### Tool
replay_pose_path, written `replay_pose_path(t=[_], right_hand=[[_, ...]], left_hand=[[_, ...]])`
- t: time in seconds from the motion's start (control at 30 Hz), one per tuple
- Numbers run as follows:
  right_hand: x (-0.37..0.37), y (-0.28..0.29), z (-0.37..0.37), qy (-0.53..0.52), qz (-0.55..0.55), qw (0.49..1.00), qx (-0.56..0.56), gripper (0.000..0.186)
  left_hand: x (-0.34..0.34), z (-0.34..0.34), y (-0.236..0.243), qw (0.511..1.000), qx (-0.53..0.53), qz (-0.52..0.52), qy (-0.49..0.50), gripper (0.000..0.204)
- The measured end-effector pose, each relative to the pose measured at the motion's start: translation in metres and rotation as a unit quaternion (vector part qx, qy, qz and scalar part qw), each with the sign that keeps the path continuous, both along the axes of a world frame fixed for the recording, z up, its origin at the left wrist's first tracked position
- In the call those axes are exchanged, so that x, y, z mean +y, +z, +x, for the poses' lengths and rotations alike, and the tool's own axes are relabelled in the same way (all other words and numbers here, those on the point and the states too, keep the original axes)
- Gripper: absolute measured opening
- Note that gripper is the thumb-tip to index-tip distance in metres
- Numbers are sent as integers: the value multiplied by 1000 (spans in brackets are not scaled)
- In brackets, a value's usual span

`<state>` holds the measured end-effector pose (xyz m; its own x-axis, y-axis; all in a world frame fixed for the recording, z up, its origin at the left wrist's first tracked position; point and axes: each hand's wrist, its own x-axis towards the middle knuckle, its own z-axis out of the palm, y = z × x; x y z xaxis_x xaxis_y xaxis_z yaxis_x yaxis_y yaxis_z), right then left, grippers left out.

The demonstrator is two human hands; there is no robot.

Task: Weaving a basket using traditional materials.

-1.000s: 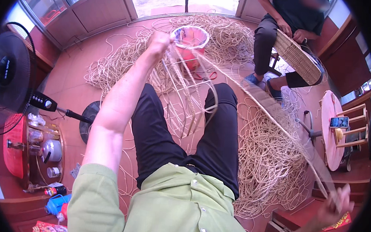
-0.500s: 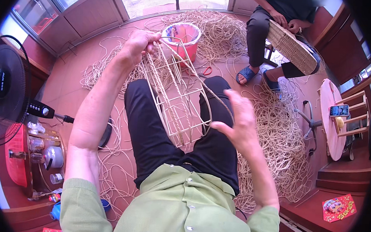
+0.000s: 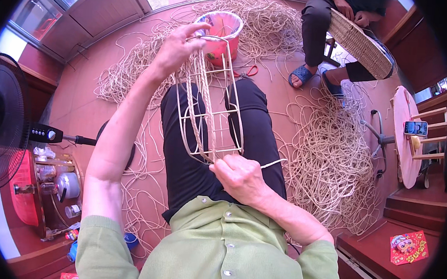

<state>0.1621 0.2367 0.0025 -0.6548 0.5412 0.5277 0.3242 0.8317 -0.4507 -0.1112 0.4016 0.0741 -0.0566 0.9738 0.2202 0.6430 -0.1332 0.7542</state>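
Note:
A long cream wire basket frame (image 3: 236,117) lies across my dark-trousered thighs, with twisted straw-coloured cord (image 3: 204,119) strung along its length. At its far end, my left hand (image 3: 178,50) is closed on the rim with thumb and fingers. My right hand (image 3: 239,177) is curled into a fist at the near end, close to my lap. It grips the cord, and a short loose tail sticks out to the right of the fist. The exact grip under the right fingers is hidden.
A lined pink bucket (image 3: 223,40) and red-handled scissors (image 3: 248,71) are beyond my knees. Heaps of loose cord (image 3: 334,161) cover the floor. A co-worker holds a woven piece (image 3: 360,43) at far right. A fan (image 3: 4,121) stands left; a round stool (image 3: 406,140) lies tipped at right.
My right hand has moved from open at the frame's right side to closed on the cord at its near end. The frame has turned straighter and my left hand still holds its far end.

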Motion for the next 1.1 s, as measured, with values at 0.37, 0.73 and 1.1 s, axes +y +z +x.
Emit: replay_pose_path(t=[0.37,0.73,1.1], right_hand=[[-3,-6,5,1,33,999,-38,13],[-8,-40,4,-36,29,990,-135,24],[99,26,-12,-51,16,999,-6,14]], left_hand=[[-142,54,-16,931,279,210,-111,22],[-206,107,-52,903,378,191,71,26],[-81,65,33,974,224,9,27,12]])
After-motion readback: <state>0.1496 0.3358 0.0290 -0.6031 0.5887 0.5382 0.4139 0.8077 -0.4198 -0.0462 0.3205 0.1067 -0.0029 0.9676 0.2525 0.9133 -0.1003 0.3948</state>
